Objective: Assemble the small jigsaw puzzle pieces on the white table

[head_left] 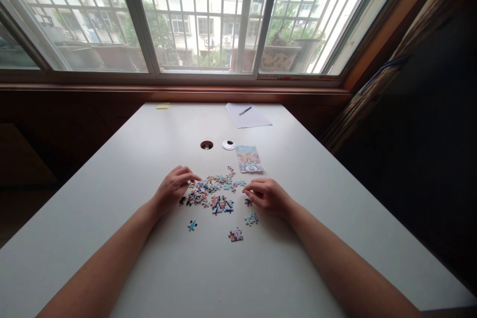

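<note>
A loose pile of jigsaw puzzle pieces [212,184] lies mid-table between my hands. My left hand [172,188] is at the pile's left edge, its index finger stretched out over the pieces and nothing visible in its grasp. At the pile's right side, my right hand [267,193] has its fingers curled and drawn together; whatever they hold, if anything, is hidden. A joined puzzle section [222,204] sits just below the pile. Nearer to me lie smaller joined clusters: a pinkish cluster [235,234], a light-blue cluster [251,218] and a blue-and-black cluster [192,225].
A colourful picture sheet [249,159] lies beyond my right hand. Behind the pile are a round cable hole [206,145] and its silver cover [228,145]. Farther back, a pen [245,110] rests on white paper [255,120]. Yellow notes [163,106] lie at the far left.
</note>
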The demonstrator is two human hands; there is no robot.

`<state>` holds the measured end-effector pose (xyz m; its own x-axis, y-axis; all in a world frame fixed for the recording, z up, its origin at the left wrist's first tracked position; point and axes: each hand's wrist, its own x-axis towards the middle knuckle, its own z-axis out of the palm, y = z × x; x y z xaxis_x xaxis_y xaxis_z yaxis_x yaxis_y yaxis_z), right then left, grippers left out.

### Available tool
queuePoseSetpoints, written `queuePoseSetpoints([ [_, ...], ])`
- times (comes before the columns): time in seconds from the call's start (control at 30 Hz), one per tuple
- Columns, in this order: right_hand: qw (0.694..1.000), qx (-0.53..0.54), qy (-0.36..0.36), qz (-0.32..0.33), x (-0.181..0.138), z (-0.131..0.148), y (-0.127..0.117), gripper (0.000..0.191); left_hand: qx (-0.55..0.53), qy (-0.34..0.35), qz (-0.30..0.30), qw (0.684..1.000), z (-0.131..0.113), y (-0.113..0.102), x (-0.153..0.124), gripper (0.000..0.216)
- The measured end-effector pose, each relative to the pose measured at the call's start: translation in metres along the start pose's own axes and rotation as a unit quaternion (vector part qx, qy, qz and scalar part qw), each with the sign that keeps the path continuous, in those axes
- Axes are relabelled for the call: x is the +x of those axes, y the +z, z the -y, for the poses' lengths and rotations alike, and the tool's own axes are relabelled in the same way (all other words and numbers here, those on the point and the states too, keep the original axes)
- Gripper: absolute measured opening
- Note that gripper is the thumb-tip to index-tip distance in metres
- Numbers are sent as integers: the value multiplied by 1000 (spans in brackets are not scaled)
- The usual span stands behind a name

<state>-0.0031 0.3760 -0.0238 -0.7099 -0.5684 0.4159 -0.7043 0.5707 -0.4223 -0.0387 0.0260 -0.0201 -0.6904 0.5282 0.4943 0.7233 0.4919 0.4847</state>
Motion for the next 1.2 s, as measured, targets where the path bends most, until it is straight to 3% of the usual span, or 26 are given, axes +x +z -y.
queuePoseSetpoints([
  [1.2,1000,-2,1,-2,0,1,0,17,0,-7,7,1000,-1,0,0,49],
])
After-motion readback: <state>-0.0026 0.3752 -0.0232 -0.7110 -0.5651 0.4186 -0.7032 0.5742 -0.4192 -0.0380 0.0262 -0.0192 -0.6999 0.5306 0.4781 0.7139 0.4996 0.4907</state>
